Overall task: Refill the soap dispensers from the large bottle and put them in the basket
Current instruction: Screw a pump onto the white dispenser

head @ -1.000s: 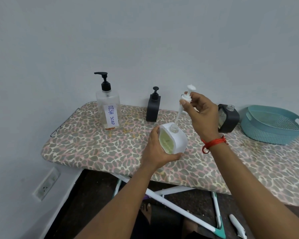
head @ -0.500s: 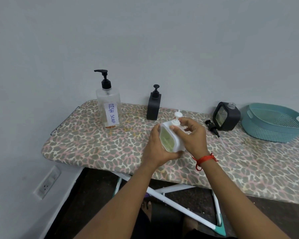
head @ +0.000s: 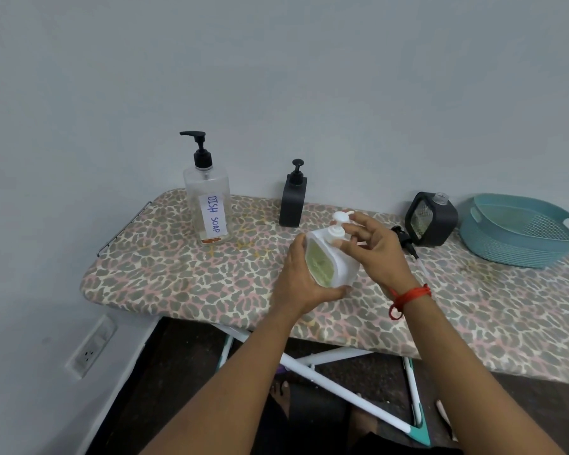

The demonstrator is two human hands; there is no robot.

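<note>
Cradling the white dispenser [head: 329,262] at centre frame, the left hand [head: 301,279] is wrapped round its base and side, so the body is steadied just above the leopard-print board [head: 194,284]. The white pump [head: 337,228] at the neck is pinched by thumb and forefinger of the right hand [head: 380,254], the other fingers fanned loose. Yellowish soap is seen through the window, so seating the pump is judged the step in hand; whether it is fully home cannot be told. Just right, a loose black pump [head: 404,239] is laid flat, partly hidden by that hand, beside a tilted, uncapped black dispenser [head: 432,221]. Further back, an upright black dispenser [head: 293,201] and the large bottle [head: 207,205] are stood by the wall. At the right edge the basket [head: 519,244] is cut off.
</note>
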